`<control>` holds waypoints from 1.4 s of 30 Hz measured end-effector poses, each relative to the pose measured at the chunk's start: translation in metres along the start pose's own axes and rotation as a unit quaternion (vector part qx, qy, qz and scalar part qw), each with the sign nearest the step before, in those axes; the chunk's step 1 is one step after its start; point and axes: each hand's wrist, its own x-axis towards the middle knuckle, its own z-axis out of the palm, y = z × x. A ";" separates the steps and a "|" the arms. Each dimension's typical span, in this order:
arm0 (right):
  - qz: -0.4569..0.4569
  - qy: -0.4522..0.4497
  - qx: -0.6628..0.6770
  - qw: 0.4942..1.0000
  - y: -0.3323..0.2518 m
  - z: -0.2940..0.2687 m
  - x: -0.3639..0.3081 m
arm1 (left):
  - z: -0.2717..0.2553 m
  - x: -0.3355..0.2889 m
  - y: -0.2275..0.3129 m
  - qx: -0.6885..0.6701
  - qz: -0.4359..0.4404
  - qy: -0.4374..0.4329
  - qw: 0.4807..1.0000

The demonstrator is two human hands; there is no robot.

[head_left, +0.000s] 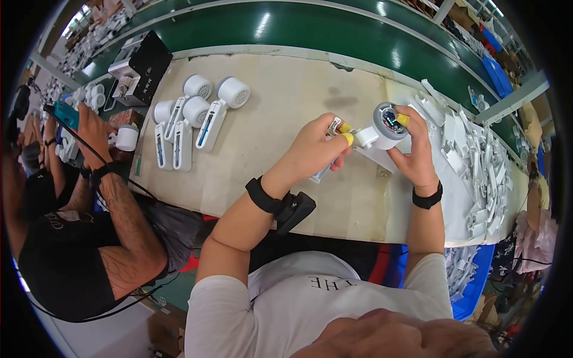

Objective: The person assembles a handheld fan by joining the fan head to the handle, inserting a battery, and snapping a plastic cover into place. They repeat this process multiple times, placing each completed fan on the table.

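Observation:
Over the right half of the table, my right hand (416, 149) grips a round white device head (387, 128) with a grey ring. Dark electronics with small lit dots show in its open face. A short white neck on the head points toward my left hand (316, 146). That hand is closed around a slim part (321, 174), whose pale blue-white end sticks out below the fingers. Shiny metal shows at its top, and most of it is hidden by the fingers. Yellow covers wrap some fingertips of both hands.
Several white devices with round heads and handles (210, 125) lie at the table's left. White plastic shells (477, 161) are heaped at right, above a blue bin (477, 280). A black box (143, 68) stands back left. A co-worker's arm (122, 203) is at left. A green conveyor (298, 27) runs behind.

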 end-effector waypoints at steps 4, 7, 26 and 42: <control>-0.018 -0.006 -0.010 1.000 0.000 0.000 -0.001 | 0.001 0.001 -0.005 0.034 0.014 0.016 0.999; -0.041 -0.001 -0.028 0.999 0.003 -0.002 -0.003 | 0.002 0.001 -0.005 0.035 0.023 0.018 0.999; 0.055 -0.121 0.222 0.966 -0.017 -0.017 0.001 | 0.017 0.003 -0.015 0.363 0.113 0.034 0.924; 0.138 -0.127 0.258 0.948 -0.008 -0.013 -0.001 | 0.030 -0.003 -0.023 0.357 0.080 -0.023 0.930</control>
